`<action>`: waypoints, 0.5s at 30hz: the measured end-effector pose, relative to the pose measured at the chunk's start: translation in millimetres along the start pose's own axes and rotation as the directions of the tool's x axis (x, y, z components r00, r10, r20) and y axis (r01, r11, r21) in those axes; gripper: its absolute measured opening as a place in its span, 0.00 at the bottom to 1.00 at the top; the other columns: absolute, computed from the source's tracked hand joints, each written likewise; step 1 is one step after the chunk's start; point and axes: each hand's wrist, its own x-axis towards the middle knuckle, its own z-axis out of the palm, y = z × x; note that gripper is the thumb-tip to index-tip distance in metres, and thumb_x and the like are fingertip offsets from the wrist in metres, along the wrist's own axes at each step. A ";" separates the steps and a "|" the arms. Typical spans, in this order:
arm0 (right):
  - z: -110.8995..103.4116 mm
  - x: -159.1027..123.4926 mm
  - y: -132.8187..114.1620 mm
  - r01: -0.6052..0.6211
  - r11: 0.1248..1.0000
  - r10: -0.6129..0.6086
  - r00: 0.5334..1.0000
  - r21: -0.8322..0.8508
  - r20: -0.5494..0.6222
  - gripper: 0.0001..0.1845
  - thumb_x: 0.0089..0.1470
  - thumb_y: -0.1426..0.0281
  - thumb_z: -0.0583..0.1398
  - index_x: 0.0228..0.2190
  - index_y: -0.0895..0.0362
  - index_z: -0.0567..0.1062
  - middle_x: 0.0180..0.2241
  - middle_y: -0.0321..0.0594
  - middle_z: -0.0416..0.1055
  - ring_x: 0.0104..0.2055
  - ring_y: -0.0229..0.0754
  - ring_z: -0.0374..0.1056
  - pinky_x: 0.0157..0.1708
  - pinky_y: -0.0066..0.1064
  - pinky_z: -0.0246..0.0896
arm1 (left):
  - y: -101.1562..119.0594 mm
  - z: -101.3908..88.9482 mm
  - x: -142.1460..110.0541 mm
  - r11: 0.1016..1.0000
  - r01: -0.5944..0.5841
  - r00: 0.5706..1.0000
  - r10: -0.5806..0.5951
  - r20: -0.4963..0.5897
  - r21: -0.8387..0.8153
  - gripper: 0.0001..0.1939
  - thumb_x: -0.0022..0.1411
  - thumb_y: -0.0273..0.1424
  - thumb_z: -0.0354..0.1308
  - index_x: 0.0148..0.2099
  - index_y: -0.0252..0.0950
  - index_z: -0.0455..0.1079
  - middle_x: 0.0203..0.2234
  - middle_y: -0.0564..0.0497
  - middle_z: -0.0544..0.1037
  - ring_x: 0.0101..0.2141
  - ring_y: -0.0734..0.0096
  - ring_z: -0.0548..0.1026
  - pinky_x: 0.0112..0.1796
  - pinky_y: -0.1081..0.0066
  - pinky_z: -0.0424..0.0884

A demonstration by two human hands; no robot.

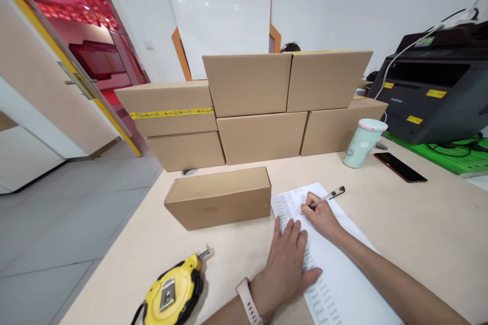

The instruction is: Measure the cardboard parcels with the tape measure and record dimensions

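Note:
My right hand (319, 216) grips a pen (332, 194), its tip end down at the sheet of paper (345, 274). Columns of handwriting run along the paper's left side. Flat across that side lies my left hand (287, 259), fingers spread, pressing on the sheet; a pale band is on its wrist. Just beyond the left fingertips sits a closed cardboard box (224, 200), touching or nearly touching the paper's corner. A yellow and black tape measure (173, 292) rests to the left of my left hand, its metal hook end sticking out.
Several cardboard boxes (263, 137) are stacked in two rows along the table's back. A mint-green cup (364, 143) and a dark phone (400, 166) are at the right. Beyond them a black printer (438, 81) stands on a green surface. Part of a person's head (291, 47) shows behind the boxes.

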 end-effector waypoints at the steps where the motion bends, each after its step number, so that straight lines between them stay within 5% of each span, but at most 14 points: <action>1: 0.2 0.0 0.5 0.001 1.000 -0.001 1.000 0.001 0.002 0.12 0.44 0.70 0.56 0.18 0.51 0.55 0.17 0.26 0.50 0.20 0.35 0.49 0.21 0.28 0.46 | -0.2 0.6 0.0 1.000 0.002 1.000 -0.002 -0.003 -0.002 0.36 0.63 0.54 0.44 0.61 0.30 0.58 0.62 0.36 0.61 0.63 0.49 0.55 0.63 0.44 0.42; 15: 2.3 -0.8 3.6 0.001 1.000 -0.001 1.000 0.001 0.029 0.13 0.47 0.71 0.55 0.19 0.51 0.54 0.17 0.26 0.49 0.21 0.34 0.49 0.22 0.28 0.45 | 3.5 -3.8 1.1 1.000 0.025 0.999 -0.025 0.046 -0.006 0.37 0.63 0.54 0.45 0.61 0.28 0.58 0.62 0.33 0.60 0.63 0.47 0.53 0.63 0.42 0.42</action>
